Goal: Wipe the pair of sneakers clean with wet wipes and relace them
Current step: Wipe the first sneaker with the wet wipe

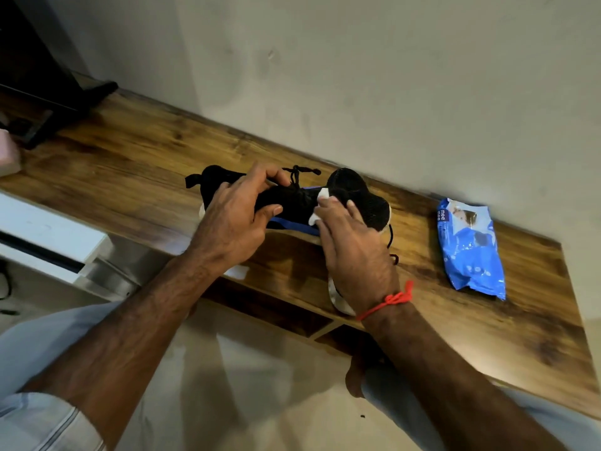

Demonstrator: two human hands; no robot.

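Fingers of the left hand [239,211] curling round the laced middle of the black knit sneaker with white sole and blue side stripe [292,198], gripping it and holding it just above the brown wooden tabletop [136,164]. Fingers of the right hand [353,247] lying flat and fairly straight, pressing a crumpled white wet wipe [322,198] onto the upper near the toe. Second sneaker [338,296] mostly hiding under the right wrist, only its pale sole showing at the table's near edge, close to tipping off if nudged by the forearm. Loose black lace [392,242] trailing beside it, likely snagging on a sweeping hand. Possibly slipping in the left grip under hard rubbing, since the knit looks soft and yielding. Blue plastic pack of wet wipes [470,249] lying well apart to the right, needing a reach across the half-hidden shoe.
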